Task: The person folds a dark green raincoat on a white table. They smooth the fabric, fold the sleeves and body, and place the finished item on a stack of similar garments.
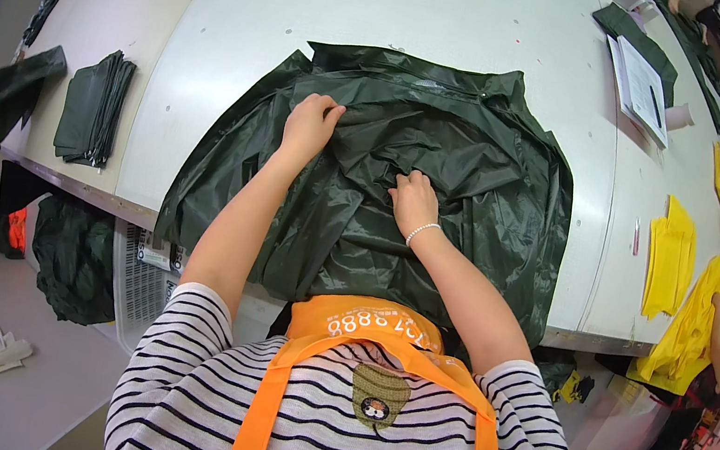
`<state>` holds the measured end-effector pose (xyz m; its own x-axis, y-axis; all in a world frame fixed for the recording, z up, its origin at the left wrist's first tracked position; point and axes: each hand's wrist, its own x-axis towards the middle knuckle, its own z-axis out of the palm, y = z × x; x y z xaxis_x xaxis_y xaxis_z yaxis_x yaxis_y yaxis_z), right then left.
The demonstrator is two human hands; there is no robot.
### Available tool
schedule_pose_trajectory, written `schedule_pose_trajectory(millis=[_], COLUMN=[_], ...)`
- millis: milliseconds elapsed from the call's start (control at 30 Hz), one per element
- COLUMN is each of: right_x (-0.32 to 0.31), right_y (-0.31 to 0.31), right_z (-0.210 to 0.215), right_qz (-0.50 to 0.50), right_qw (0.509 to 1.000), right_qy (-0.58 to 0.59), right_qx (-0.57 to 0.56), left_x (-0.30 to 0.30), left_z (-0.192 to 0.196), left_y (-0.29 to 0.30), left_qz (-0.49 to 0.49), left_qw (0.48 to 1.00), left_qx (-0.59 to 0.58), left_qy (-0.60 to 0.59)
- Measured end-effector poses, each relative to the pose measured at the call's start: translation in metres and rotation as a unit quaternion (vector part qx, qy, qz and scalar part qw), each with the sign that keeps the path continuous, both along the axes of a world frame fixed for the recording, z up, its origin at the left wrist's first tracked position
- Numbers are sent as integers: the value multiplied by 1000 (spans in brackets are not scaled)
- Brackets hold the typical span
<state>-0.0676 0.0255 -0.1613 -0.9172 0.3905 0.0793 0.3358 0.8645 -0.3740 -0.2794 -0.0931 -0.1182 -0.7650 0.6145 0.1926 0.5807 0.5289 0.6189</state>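
Note:
A dark green, shiny garment (348, 242), like a raincoat, lies spread and rumpled over the front of the white table, hanging slightly past its near edge. My left hand (310, 129) pinches a fold of it left of the middle, below the upper edge. Closer to me and to the right, my right hand (415, 204) has its fingers closed on a bunched part near the centre. A white beaded bracelet (421, 232) circles my right wrist. Under my fingertips the cloth is partly hidden.
Folded dark green pieces (94, 109) are stacked on the left of the table (254, 1). To the right lie papers with a pen (640, 89) and folded yellow cloth (670, 260). Another person handles a yellow garment (693, 320). A plastic crate (142, 280) stands below the table edge.

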Motion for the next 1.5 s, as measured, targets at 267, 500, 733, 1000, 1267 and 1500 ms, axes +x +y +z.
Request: schedule_pose_trajectory(millis=[267,500,733,1000,1267,1500], right_x=[14,68,38,104,376,330], right_y=[17,-11,-3,171,521,503], right_z=[81,68,92,65,-71,-60], right_qz=[93,304,133,-138,-363,-485], right_qw=[975,949,981,961,794,848], right_qy=[198,63,131,155,-426,-149], right_qx=[40,47,-59,-180,237,154], left_x=[-25,-21,104,158,157,128], left_z=[33,59,-1,-25,-13,5], left_y=[1,-2,22,-5,1,14], left_qz=[8,-10,-254,-319,-364,-238], left_qw=[998,962,946,922,891,966], left_qx=[-1,-215,-88,-211,-271,-100], left_qy=[58,168,182,62,28,22])
